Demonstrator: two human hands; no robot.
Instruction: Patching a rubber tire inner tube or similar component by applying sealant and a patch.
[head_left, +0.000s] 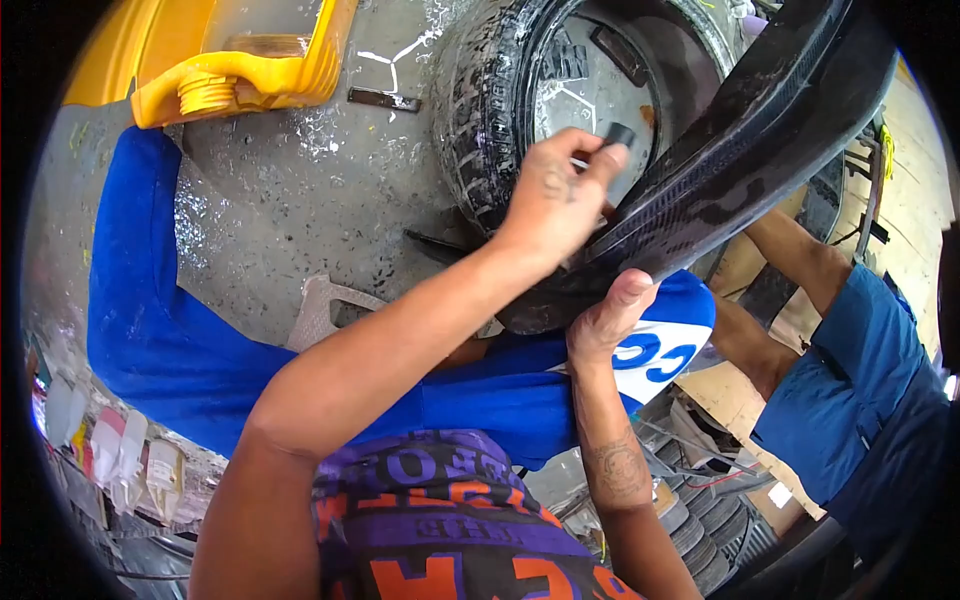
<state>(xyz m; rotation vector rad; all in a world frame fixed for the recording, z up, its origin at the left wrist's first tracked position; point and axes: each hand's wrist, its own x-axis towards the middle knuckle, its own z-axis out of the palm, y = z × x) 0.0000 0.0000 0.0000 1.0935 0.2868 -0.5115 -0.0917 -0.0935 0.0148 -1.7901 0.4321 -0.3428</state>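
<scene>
A long, curved, glossy black panel with a carbon-weave pattern slants from my lap up to the top right. My right hand grips its lower edge, the thumb showing upward and the other fingers hidden beneath it. Above the panel's near end is my left hand, its fingers closed round a small dark block. Whether that block touches the panel I cannot tell. Behind my left hand, a worn tire lies on its side on the floor.
A yellow plastic container stands at the upper left. Dark strips lie on the stained grey floor. Another person in blue shorts is close on the right. Several bottles are at the lower left.
</scene>
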